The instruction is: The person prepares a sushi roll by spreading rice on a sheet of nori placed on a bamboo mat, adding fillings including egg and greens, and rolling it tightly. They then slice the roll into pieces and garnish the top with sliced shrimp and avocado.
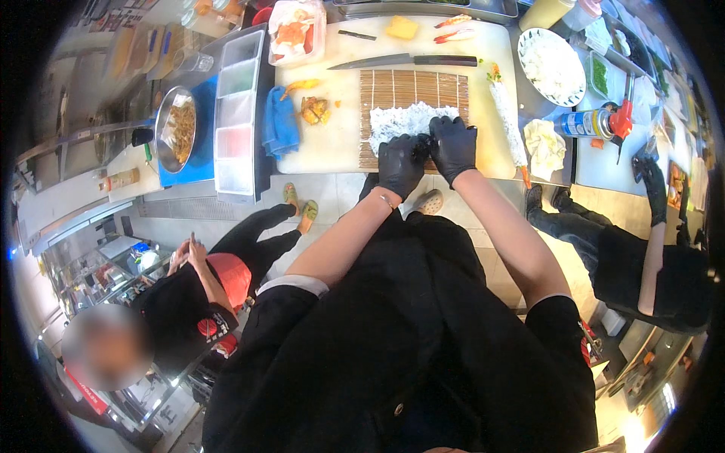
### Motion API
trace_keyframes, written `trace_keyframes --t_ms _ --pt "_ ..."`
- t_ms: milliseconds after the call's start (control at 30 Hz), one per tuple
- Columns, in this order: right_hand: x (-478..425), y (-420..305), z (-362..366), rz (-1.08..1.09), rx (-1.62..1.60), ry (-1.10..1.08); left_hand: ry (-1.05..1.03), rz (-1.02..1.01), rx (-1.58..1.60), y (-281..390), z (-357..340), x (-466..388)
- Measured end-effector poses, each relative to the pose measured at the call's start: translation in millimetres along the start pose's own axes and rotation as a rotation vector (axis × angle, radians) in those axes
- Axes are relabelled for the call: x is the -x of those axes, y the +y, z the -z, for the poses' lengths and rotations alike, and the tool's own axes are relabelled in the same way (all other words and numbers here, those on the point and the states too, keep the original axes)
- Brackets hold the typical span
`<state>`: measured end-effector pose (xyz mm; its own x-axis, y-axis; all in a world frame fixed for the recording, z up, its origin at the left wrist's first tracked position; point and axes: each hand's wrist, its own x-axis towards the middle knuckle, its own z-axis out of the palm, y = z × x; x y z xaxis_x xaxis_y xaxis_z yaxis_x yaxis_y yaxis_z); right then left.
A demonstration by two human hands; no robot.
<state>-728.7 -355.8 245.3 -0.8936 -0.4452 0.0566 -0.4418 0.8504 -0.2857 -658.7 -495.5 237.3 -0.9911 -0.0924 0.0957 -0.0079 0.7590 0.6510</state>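
Observation:
Both my hands wear black gloves and meet over the near part of a bamboo rolling mat (416, 85). On the mat lies a flat layer of white rice (405, 116). My left hand (402, 164) touches the rice's near edge, its fingers curled. Beside it, my right hand (452, 141) bends its fingers down onto the near right corner. The fingertips and whatever is under them are hidden. Right of the mat rests a long rice-coated roll (505, 116), a shrimp tail poking from its near end. A kitchen knife (408, 60) lies just beyond the mat.
The white cutting board (328, 153) also holds fried pieces (315, 110), yellow omelette (401, 26) and shrimp (453, 37). At left are a blue cloth (280, 124) and lidded bins (235, 133). Rice bowl (551, 67) and gas torch (595, 123) stand right. Two people stand nearby, one on each side.

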Motion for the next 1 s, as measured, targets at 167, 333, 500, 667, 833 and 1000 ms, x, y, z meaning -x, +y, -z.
trace_keyframes --t_ms 167,333,500,667,833,1000 --pt "-27 -18 25 0.051 -0.146 -0.142 0.031 0.171 0.244 -8 38 -8" --pt "-68 -35 6 -0.026 -0.187 -0.362 0.084 0.297 0.02 -54 65 -3" --pt "-98 -37 31 -0.123 -0.196 -0.573 0.047 0.346 0.113 -62 70 -3" --pt "-88 -52 5 -0.228 -0.137 -0.419 0.054 0.325 0.187 -79 68 -43" --pt "-63 -62 1 -0.109 0.003 -0.29 -0.105 0.329 0.276 -88 76 -62" --pt "-68 -80 3 -0.24 0.052 -0.362 -0.124 0.296 0.267 -94 72 -66"
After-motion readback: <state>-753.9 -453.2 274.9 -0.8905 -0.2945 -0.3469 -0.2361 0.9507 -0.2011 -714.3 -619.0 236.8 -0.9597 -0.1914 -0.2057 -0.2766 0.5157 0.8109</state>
